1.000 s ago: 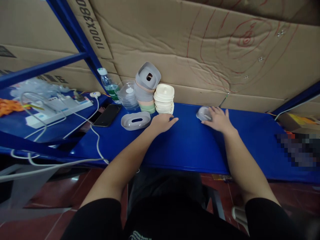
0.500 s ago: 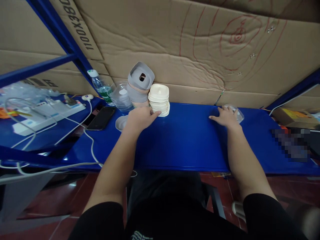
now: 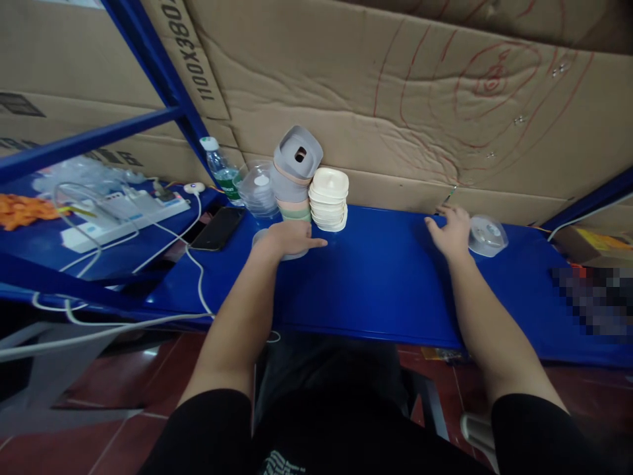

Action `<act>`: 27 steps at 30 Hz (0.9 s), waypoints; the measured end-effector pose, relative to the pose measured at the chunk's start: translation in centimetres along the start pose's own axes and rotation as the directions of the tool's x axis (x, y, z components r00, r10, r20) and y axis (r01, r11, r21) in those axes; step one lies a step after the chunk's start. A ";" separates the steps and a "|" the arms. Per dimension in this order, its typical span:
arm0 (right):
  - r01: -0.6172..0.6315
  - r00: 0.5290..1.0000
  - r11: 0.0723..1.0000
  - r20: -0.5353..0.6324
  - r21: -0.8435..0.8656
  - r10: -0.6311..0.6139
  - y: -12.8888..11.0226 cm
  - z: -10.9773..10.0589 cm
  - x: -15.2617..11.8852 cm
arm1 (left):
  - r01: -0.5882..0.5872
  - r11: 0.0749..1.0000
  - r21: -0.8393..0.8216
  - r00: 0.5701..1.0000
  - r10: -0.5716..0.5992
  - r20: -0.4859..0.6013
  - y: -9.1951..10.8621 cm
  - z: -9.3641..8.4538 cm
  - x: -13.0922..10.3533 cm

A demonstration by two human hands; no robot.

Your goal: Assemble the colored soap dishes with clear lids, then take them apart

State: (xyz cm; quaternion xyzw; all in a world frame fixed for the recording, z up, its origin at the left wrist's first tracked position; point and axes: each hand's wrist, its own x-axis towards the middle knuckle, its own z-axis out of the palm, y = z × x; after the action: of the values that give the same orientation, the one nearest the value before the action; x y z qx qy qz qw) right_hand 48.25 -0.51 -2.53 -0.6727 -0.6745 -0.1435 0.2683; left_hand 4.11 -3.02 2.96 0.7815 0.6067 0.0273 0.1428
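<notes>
My left hand (image 3: 291, 239) is low over a shallow greyish container (image 3: 295, 256) on the blue table, thumb stretched out to the right; its other fingers are partly hidden. Just behind it stand a tall stack of grey, peach and green square plastic pieces (image 3: 297, 168) and a shorter stack of cream square pieces (image 3: 330, 198). My right hand (image 3: 451, 229) is open, fingers spread toward the back edge, with nothing visible in it. Right beside it sits a clear plastic container (image 3: 488, 236).
Left of the stacks are clear nested containers (image 3: 258, 191), a water bottle (image 3: 222, 173) and a black phone (image 3: 217, 229). White cables run past a power strip (image 3: 123, 221). Cardboard (image 3: 376, 138) walls the back. A cardboard box (image 3: 593, 244) stands at the right.
The view has swung a little left. My right hand has shifted left off the clear container, which now shows fully. My left hand has come slightly nearer and over the greyish container.
</notes>
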 end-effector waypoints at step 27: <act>0.391 0.743 0.761 0.310 0.518 -0.593 -7.9 2.5 -2.9 | -0.545 0.830 -0.116 0.790 0.462 -0.403 5.2 5.4 1.3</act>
State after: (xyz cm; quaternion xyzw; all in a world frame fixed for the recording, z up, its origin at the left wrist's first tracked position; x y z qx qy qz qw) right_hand 39.90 -1.93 -4.83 -0.4043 -0.8888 0.0999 0.1910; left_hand 10.54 -4.00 -1.03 0.8755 0.3830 0.2753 0.1050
